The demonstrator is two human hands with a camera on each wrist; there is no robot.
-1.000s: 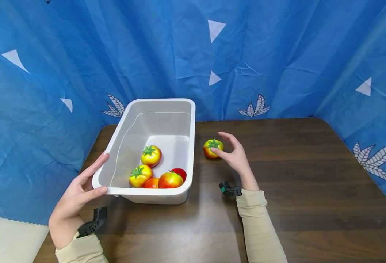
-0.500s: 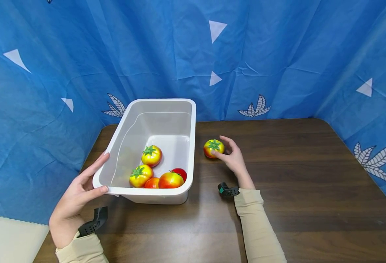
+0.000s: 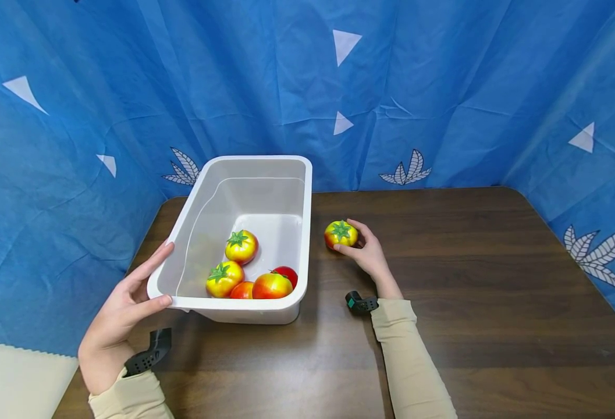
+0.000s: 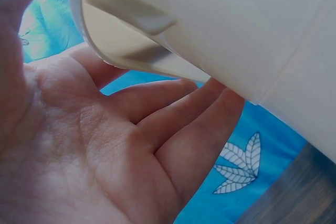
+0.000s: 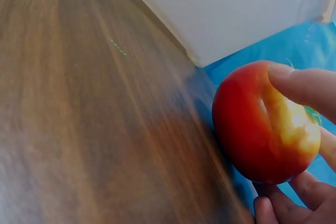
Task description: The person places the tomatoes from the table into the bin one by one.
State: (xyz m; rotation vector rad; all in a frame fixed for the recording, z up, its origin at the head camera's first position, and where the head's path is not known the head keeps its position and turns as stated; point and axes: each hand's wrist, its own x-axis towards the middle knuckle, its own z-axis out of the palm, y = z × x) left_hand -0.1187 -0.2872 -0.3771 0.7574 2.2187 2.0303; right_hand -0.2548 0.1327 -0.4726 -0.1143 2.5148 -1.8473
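A red and yellow tomato (image 3: 341,233) with a green leafy top is at the right of the white plastic bin (image 3: 308,233). My right hand (image 3: 369,254) holds this tomato between thumb and fingers; in the right wrist view the thumb lies across the tomato's (image 5: 252,124) side. At the bin's near left corner, my left hand (image 3: 116,320) grips the rim, thumb on the front edge and fingers along the left side. The left wrist view shows the fingers beneath the bin's (image 4: 236,30) rim. Inside the bin, several tomatoes (image 3: 226,279) lie toward the near end.
Everything stands on a dark wooden table (image 3: 475,291). A blue curtain (image 3: 265,75) with white triangles and leaf prints hangs behind and at both sides. A pale cloth (image 3: 14,384) shows at the lower left. Both wrists wear black straps (image 3: 362,303).
My right hand has moved slightly down and left, and its fingers have closed round the tomato. The left hand and the bin stay in place.
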